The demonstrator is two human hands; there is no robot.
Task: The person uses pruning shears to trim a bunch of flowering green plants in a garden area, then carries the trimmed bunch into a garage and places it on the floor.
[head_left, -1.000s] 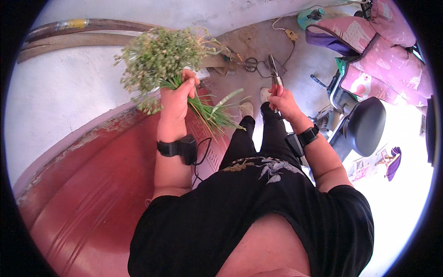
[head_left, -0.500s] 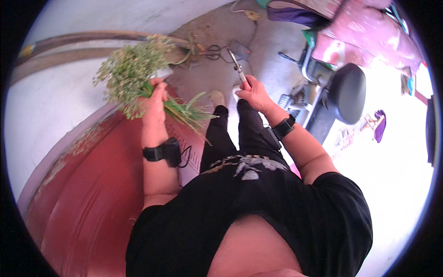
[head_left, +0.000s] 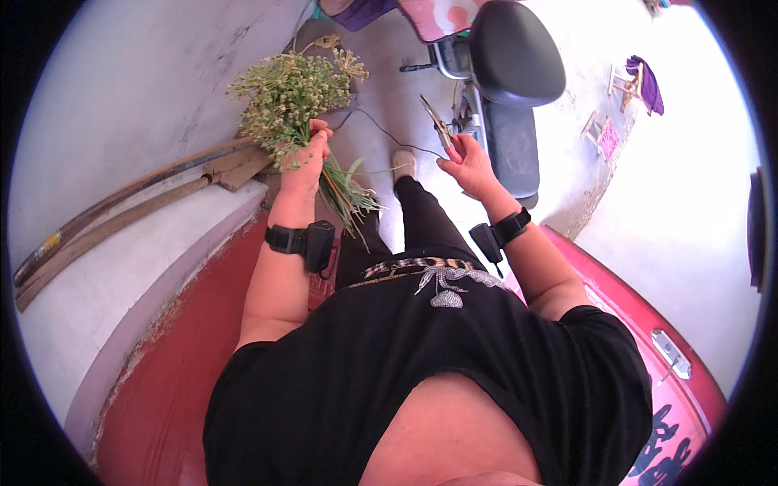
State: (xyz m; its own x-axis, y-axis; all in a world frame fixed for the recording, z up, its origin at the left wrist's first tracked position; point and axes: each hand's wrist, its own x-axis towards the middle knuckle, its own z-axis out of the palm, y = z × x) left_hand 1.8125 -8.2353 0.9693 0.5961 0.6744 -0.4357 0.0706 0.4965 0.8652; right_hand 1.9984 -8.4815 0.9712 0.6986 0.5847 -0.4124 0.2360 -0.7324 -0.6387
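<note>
My left hand is closed around the stems of a bunch of green seed heads. The round, pale-green heads fan out beyond my fingers, and the cut stems and long leaves hang back toward my legs. My right hand is closed on a slim pair of metal shears. Their pointed end slants up and left, apart from the bunch; my fingers cover most of the handles.
Ahead to the right stands a scooter with a black seat. Long wooden poles lean along the left wall. Red door panels flank me, the right one with a lock plate. A small stool draped in purple cloth stands farther right.
My view has turned and moved forward: the scooter sits farther left and the right red door has come into sight. Both hands keep their hold on the bunch and the shears.
</note>
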